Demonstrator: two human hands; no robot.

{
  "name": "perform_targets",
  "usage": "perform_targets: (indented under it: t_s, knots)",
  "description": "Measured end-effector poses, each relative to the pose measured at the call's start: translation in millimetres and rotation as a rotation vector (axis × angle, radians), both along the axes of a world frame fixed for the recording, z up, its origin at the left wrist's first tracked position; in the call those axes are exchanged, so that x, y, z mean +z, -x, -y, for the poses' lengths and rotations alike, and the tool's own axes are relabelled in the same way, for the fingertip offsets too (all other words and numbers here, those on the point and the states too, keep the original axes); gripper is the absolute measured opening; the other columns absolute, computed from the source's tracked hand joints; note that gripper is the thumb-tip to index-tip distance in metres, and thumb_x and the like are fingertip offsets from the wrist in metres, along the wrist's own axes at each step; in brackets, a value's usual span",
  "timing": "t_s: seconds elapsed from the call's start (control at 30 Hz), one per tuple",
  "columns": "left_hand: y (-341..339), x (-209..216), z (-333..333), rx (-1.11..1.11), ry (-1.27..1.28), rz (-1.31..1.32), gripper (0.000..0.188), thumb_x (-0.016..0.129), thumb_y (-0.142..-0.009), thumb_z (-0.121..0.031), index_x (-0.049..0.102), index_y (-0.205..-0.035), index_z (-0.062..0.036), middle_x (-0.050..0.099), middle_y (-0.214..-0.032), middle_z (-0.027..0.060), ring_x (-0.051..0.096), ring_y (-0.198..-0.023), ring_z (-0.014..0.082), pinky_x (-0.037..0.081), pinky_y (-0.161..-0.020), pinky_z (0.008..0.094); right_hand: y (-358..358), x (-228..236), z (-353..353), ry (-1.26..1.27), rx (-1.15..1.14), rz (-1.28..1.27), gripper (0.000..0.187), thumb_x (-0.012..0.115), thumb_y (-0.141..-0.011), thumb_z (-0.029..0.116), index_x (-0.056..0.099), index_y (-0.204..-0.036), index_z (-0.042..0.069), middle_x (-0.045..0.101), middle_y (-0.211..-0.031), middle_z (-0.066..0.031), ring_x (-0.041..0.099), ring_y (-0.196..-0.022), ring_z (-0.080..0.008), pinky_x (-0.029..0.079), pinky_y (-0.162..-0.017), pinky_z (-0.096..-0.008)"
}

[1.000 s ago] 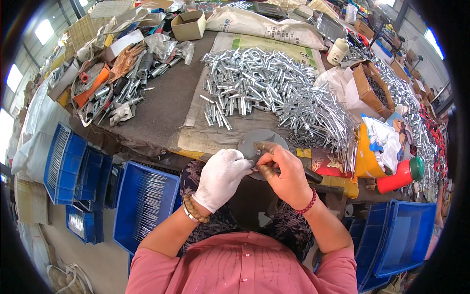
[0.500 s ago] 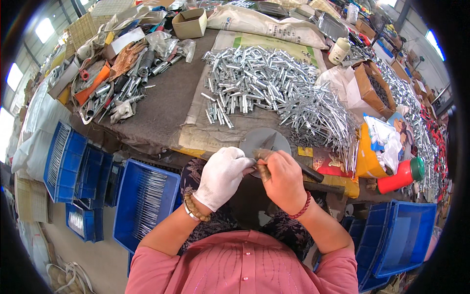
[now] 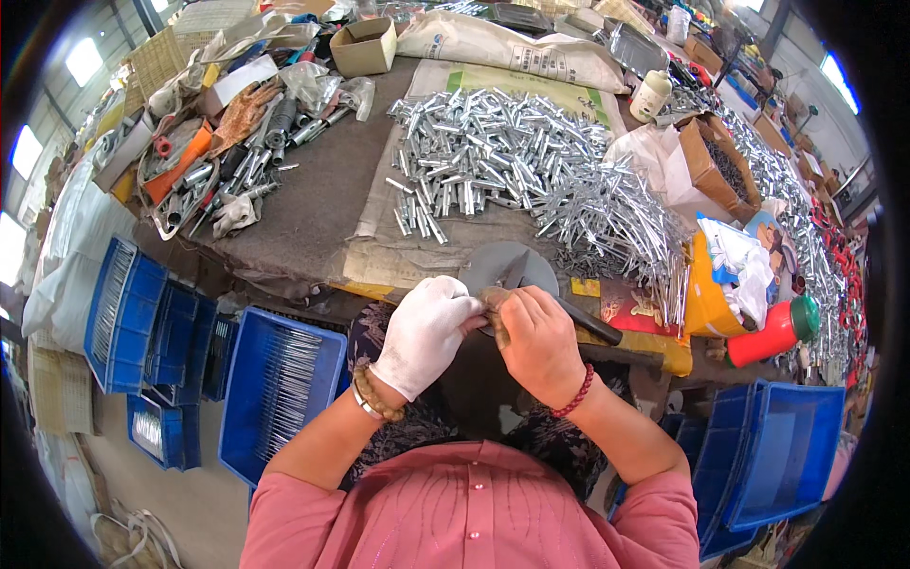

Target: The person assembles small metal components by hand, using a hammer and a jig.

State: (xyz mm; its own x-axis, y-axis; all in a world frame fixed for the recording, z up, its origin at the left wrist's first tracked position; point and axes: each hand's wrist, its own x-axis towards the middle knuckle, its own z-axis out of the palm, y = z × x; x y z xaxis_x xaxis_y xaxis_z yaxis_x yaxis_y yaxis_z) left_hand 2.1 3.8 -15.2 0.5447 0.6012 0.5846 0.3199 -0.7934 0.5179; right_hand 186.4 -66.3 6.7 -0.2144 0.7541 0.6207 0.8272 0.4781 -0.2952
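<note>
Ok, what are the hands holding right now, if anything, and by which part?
That cannot be told: the gloved left hand and the right hand meet at the grey disc, hiding anything pinched between them.

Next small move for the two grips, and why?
Probably ease the bare-wristed right grip back slightly while the white-gloved left grip stays put: the two meet in view at the near edge of the flat, grey, round disc, and anything between them is hidden, so a clearer view seems worth having first.
</note>
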Motion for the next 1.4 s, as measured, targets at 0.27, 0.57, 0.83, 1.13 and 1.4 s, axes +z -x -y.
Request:
perform_targets:
  t_s: [0.27, 0.57, 0.83, 1.13, 1.4]
  knots:
    - [1.8, 3.6, 1.7, 0.011, 0.009, -0.049, 0.025, 0.084, -0.077, -0.007, 0.077, -0.101, -0.0087, 0.066, -0.095, 0.0088, 0.064, -0.091, 0.0314, 0.054, -0.083, 0.0417, -6.1, -0.3, 0.9, 0.1, -0.007, -0.098, 0.04, 0.076, -0.079, -0.006, 0.062, -0.116, 0.001, 0.071, -0.099, -0.0101, 0.068, -0.092, -0.0354, 0.056, -0.082, -0.045]
    - [1.8, 4.9, 1.2, -0.009, 0.024, -0.03, 0.021, 0.083, -0.08, -0.009, 0.077, -0.101, -0.0085, 0.066, -0.093, 0.0085, 0.064, -0.091, 0.0316, 0.053, -0.083, 0.0416, -19.5, 34.3, 12.5, 0.103, -0.119, -0.066, 0.037, 0.078, -0.08, 0.005, 0.07, -0.116, 0.006, 0.066, -0.102, -0.0104, 0.064, -0.097, -0.0329, 0.054, -0.085, -0.0471]
    - [2.1, 9.7, 0.3, -0.021, 0.083, -0.078, 0.016, 0.084, -0.081, -0.01, 0.08, -0.097, -0.0088, 0.066, -0.091, 0.0083, 0.065, -0.091, 0.031, 0.053, -0.081, 0.0415, -61.2, 31.0, 25.1, 0.198, -0.201, 0.168, 0.033, 0.078, -0.083, 0.005, 0.074, -0.115, 0.006, 0.064, -0.098, -0.0103, 0.066, -0.092, -0.031, 0.055, -0.08, -0.0436]
    - [3.5, 7.1, -0.4, -0.033, 0.088, -0.054, 0.019, 0.085, -0.079, -0.007, 0.078, -0.096, -0.0071, 0.067, -0.092, 0.009, 0.065, -0.091, 0.0319, 0.053, -0.082, 0.042, -38.6, 61.2, 53.5, 0.137, -0.068, -0.033, 0.058, 0.073, -0.085, -0.004, 0.074, -0.139, 0.018, 0.062, -0.097, -0.0069, 0.069, -0.079, -0.0262, 0.056, -0.066, -0.0387]
    - [3.1, 7.0, 0.3, -0.044, 0.115, -0.03, 0.019, 0.085, -0.079, -0.007, 0.077, -0.096, -0.0072, 0.066, -0.092, 0.0097, 0.065, -0.091, 0.0327, 0.053, -0.082, 0.0428, -33.3, 65.9, 57.4, 0.168, -0.077, 0.066, 0.054, 0.07, -0.086, 0.0, 0.075, -0.136, 0.018, 0.056, -0.096, -0.006, 0.064, -0.075, -0.0253, 0.054, -0.064, -0.0382]
